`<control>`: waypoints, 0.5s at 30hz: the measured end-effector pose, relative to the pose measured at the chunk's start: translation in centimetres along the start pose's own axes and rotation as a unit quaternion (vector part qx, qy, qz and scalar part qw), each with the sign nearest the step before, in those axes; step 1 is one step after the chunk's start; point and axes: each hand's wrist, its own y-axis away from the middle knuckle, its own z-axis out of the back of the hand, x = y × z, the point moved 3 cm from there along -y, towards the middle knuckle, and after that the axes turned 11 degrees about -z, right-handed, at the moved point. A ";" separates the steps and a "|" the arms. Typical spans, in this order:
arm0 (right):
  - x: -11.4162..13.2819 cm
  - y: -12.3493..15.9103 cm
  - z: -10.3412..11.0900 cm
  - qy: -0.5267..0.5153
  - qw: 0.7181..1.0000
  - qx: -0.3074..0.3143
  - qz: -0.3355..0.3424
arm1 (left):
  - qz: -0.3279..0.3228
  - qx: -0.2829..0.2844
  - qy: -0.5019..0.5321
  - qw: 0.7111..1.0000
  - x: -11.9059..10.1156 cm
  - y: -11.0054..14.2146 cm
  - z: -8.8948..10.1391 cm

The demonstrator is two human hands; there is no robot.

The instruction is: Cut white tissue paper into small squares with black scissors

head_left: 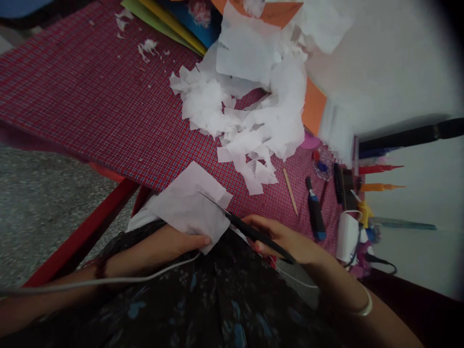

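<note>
My left hand [170,244] pinches the near edge of a sheet of white tissue paper [190,203] held over the table's front edge. My right hand [286,239] is closed round the black handles of a pair of scissors [250,231]. The thin blades reach up and left across the sheet, their tip near its middle. Both hands sit just above my lap, which is covered in dark patterned cloth.
A red checked cloth [90,106] covers the table. A heap of cut white paper pieces [250,106] lies beyond the hands, with coloured card sheets [174,19] at the back. A wooden stick [290,191], a blue-tipped tool [315,212], glue tubes [380,178] and a white tape roll [347,236] lie at the right. A white cable [108,279] crosses my left arm.
</note>
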 end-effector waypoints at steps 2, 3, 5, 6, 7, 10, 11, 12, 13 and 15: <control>-0.2 0.0 -0.2 -0.014 1.000 -0.003 -0.004 | 0.004 0.001 -0.003 1.000 0.0 -0.1 0.0; -0.4 0.1 -0.2 -0.020 1.000 -0.004 -0.004 | 0.003 0.002 -0.003 1.000 0.0 -0.1 0.0; -0.6 0.1 -0.3 -0.027 1.000 -0.009 0.000 | 0.000 0.001 -0.009 1.000 -0.2 -0.1 0.0; -0.7 0.2 -0.3 -0.028 1.000 -0.013 0.000 | -0.004 -0.003 -0.009 1.000 -0.3 -0.1 0.0; -0.8 0.2 -0.3 -0.028 0.999 -0.016 -0.001 | -0.011 -0.009 -0.002 1.000 -0.4 -0.1 0.0; -0.9 0.3 -0.3 -0.020 0.999 -0.030 -0.016 | -0.010 -0.018 0.120 0.993 -0.1 0.0 -0.2; -0.8 0.3 -0.4 -0.017 0.999 -0.032 -0.023 | 0.002 -0.029 0.178 0.984 0.1 0.0 -0.2; -0.7 0.3 -0.4 -0.015 0.999 -0.032 -0.028 | 0.018 -0.053 0.220 0.974 0.4 0.0 -0.1; -0.6 0.2 -0.5 -0.012 0.999 -0.028 -0.029 | 0.030 -0.085 0.235 0.968 0.8 0.0 0.1; -0.1 0.3 -0.7 -0.004 1.000 -0.010 -0.019 | 0.039 -0.141 0.181 0.972 1.1 0.2 0.7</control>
